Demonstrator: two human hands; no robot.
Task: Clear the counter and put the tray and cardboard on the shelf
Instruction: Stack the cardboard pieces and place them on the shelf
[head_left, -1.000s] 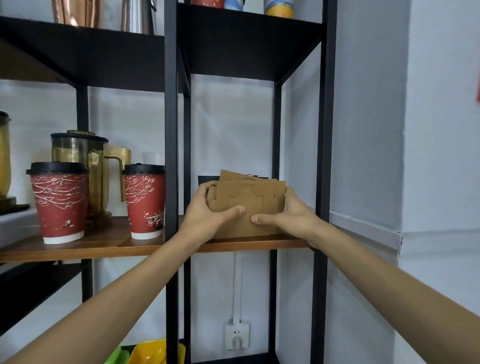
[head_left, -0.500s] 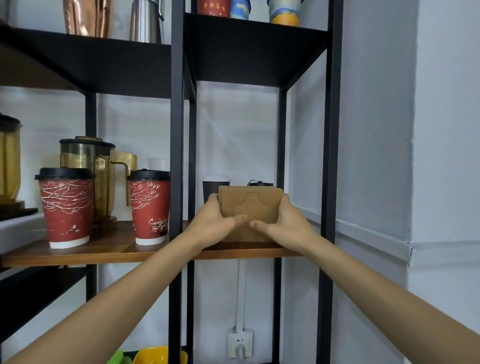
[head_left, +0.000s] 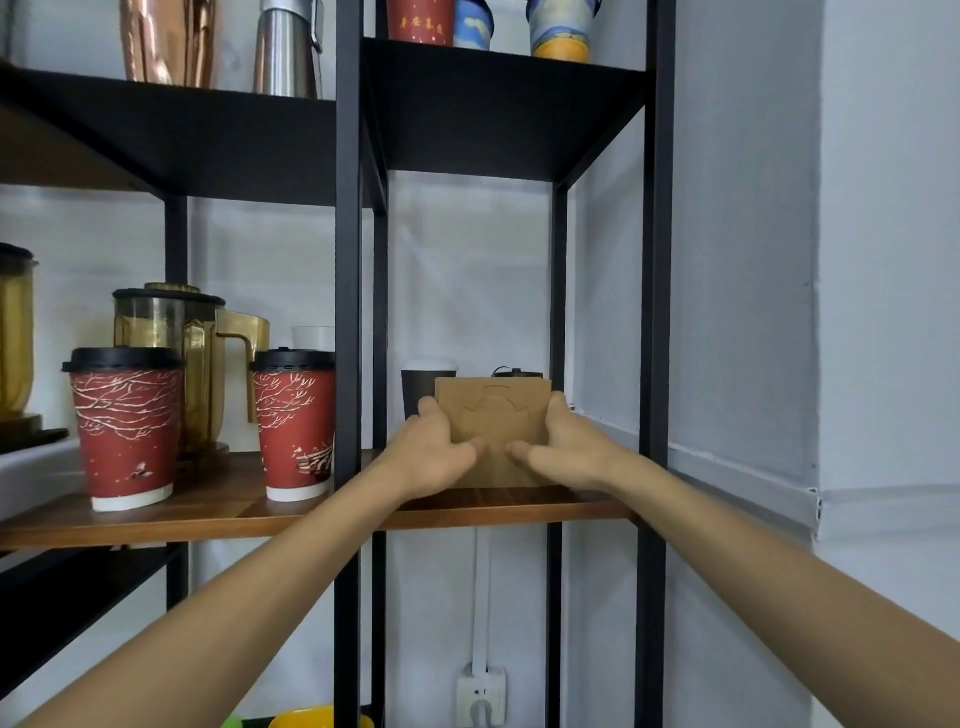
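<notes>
Two hands are gripping a stack of brown cardboard (head_left: 493, 421) in the head view, standing it upright on the wooden shelf (head_left: 519, 506) in the right-hand bay of the black rack. The left hand (head_left: 431, 454) is clamping the stack's left edge, thumb lying across the front face; the right hand (head_left: 563, 449) is clamping the right edge the same way, the two thumbs nearly meeting. A dark cup (head_left: 418, 387) is standing just behind the cardboard. In the left bay, two red lidded cups (head_left: 124, 426) are sitting on the same board, with a gold-handled pitcher (head_left: 182, 343) behind them.
</notes>
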